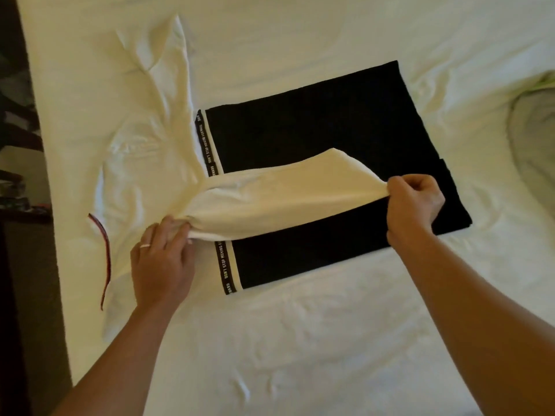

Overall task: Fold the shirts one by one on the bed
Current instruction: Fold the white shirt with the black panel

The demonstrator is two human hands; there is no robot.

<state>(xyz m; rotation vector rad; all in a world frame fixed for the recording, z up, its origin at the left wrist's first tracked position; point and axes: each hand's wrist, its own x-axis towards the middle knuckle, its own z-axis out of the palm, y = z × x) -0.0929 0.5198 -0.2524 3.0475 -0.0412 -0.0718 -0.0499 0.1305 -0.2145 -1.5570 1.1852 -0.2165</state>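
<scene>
A shirt lies spread on the white bed [330, 340]: its lower body is black [315, 121], its upper part and sleeves are cream white [144, 151], and a lettered black band [207, 145] runs along the seam. One white sleeve [285, 193] is drawn to the right across the black body. My right hand [414, 202] pinches the sleeve's end, lifted a little above the cloth. My left hand [162, 259] holds the sleeve near the shoulder, fingers curled on the fabric, pressing it to the bed. The other sleeve [168, 55] lies stretched toward the far left.
A red-trimmed collar edge [105, 259] shows at the shirt's left side, near the bed's left edge. Dark floor and furniture [18, 175] lie beyond that edge. A grey-green bundle of cloth [534, 130] sits at the right edge of the bed.
</scene>
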